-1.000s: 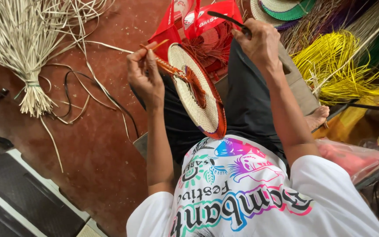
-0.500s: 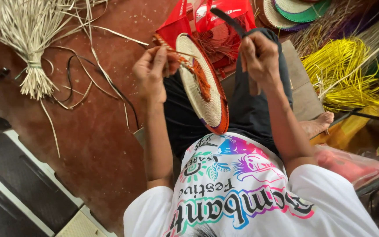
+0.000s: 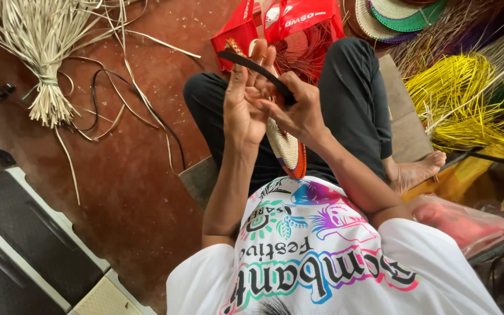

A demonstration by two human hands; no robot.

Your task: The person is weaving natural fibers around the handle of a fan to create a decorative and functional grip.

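Observation:
My left hand [image 3: 242, 108] and my right hand [image 3: 300, 114] meet above my lap. A round woven disc [image 3: 287, 150], cream with an orange and purple rim, stands on edge behind them; my left hand holds it with fingers raised along its face. My right hand pinches a long black flat strip [image 3: 251, 65] that slants up to the left across my left fingers. The disc's upper half is hidden by both hands.
A red bag [image 3: 301, 20] of woven pieces lies past my knees. A tied bundle of pale straw [image 3: 45, 64] and loose black strips [image 3: 95, 96] lie on the red floor at left. Yellow straw [image 3: 456, 93] and stacked woven discs [image 3: 392, 13] are at right.
My right hand has come left with the black strip and now meets my left hand over the disc. The disc has dropped lower and is mostly covered.

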